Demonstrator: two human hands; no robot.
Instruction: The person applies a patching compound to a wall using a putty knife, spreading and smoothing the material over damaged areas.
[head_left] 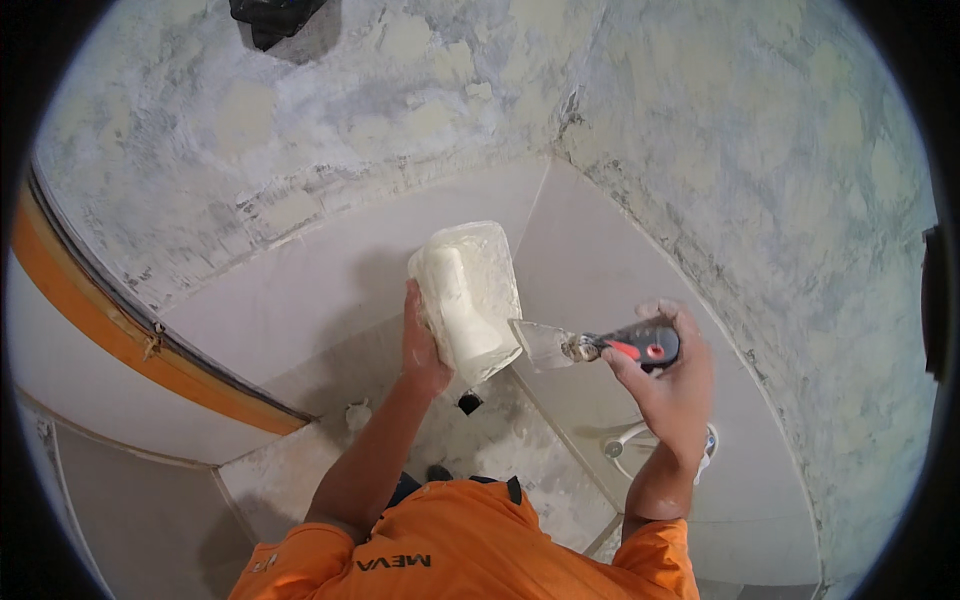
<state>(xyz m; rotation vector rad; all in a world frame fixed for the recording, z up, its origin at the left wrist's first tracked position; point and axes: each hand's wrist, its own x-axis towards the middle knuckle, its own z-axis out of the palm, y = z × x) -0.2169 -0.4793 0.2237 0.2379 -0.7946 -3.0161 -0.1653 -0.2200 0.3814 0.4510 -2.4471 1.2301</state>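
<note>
My left hand (424,345) is closed round the left side of a whitish plastic tub (500,265), tilted so its inside faces up. Creamy white filler (462,300) lies smeared and heaped along the tub. In my right hand (672,375) is a putty knife (548,346) with a black and red handle. The corner of its metal blade meets, or comes very close to, the tub's lower right edge. Dried residue cakes the knife where blade and handle join.
Patchy, filled walls (330,90) meet in a corner ahead, above smooth pale panels (630,270). An orange-edged frame (150,350) curves along the left. A white ring-shaped fitting (625,450) sits at the lower right. Something black (275,18) hangs at the top, and the floor (520,440) is stained white.
</note>
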